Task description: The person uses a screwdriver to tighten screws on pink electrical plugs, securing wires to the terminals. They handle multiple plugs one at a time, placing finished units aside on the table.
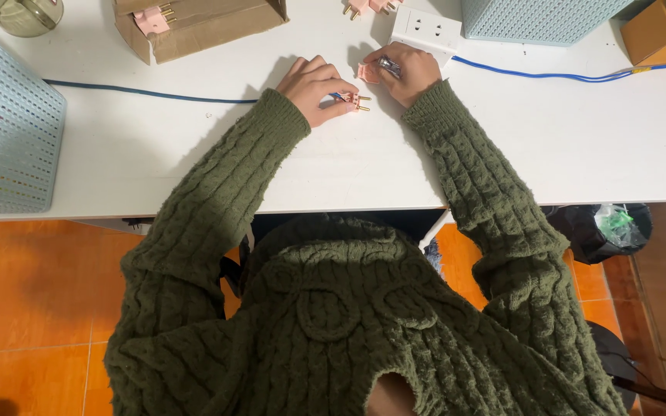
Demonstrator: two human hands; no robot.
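A pale blue perforated basket sits at the table's left edge, a second one at the back. A cardboard box (flaps open) and a white socket strip lie between them.

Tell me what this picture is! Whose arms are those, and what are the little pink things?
There is no machine here. A person in a green sweater wears a camera on their head, so you look down at their own arms on a white table. The left hand holds a small pink plug with brass pins, with blue wire at it. The right hand holds a pink piece and something silvery I cannot make out. Around them lie a blue cable, a white socket strip, a cardboard box with another pink plug inside, and two pale blue baskets. The floor below is orange tile.
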